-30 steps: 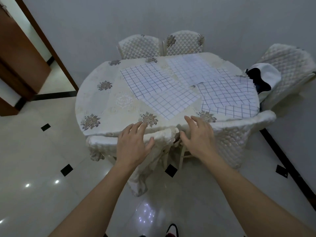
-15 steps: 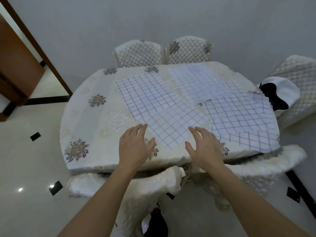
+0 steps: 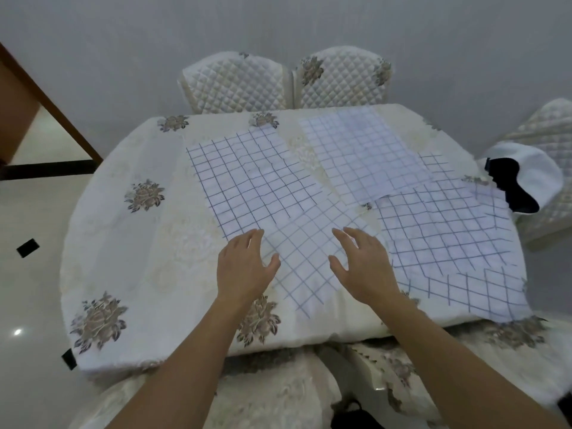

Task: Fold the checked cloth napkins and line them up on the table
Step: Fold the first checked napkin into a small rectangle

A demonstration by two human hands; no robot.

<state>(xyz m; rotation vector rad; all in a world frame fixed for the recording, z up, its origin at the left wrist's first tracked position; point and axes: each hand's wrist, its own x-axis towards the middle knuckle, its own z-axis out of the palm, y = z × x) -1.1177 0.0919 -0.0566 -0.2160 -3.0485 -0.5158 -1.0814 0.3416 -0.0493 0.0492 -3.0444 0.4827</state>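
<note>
Between the spread, empty left hand [image 3: 244, 267] and right hand [image 3: 362, 264] lay one of five unfolded checked napkins [image 3: 306, 261] on the counter [image 3: 130, 261]; two quilted chairs [image 3: 235, 82] stood beyond.

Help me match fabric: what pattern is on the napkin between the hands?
White with a thin blue grid check, on the napkin, seen in the head view.

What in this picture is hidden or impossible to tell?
- How many napkins: the sheets overlap, so the nearest napkin and the right napkin hide edges beneath them.
- Whether the left hand or right hand touches the cloth: a single view from above does not show the gap.
- The cap on the right: its front is turned away.
- The dark object under the table: cut off by the bottom edge.
</note>
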